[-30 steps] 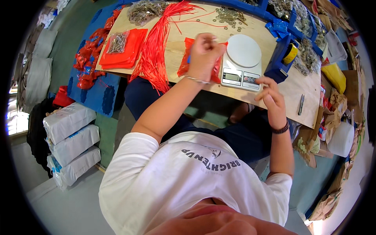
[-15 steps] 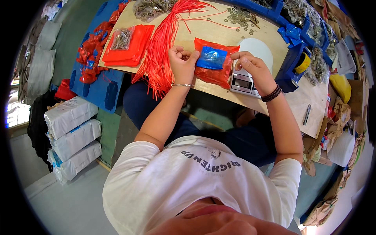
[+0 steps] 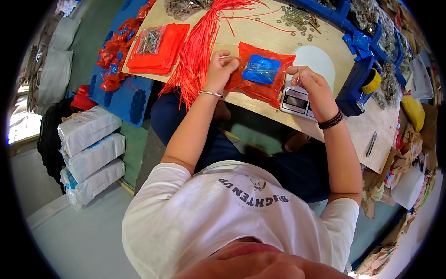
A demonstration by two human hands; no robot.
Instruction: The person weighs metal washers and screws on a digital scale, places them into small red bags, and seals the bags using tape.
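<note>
A red plastic bag (image 3: 267,94) lies tilted between my hands over the tabletop, its right side by the scale. On its face shows a blue packet (image 3: 261,69) with thin metal pieces visible through it. My left hand (image 3: 221,72) grips the bag's left edge between thumb and fingers. At the bag's upper right edge, my right hand (image 3: 310,86) has its fingers curled in and closed on the plastic. Under and beside that hand sits a white kitchen scale (image 3: 297,101) with a round plate.
Red plastic strips (image 3: 197,58) hang over the table's near edge. Left of them lie flat red bags (image 3: 158,60) with a hardware packet (image 3: 150,41) on top. Loose washers (image 3: 297,18), a blue tape dispenser (image 3: 352,95) and a pen-like tool (image 3: 371,144) also occupy the table (image 3: 360,128).
My left thumb and fingers have come onto the bag's left edge. The bag has turned slightly clockwise. The whole view has shifted a little.
</note>
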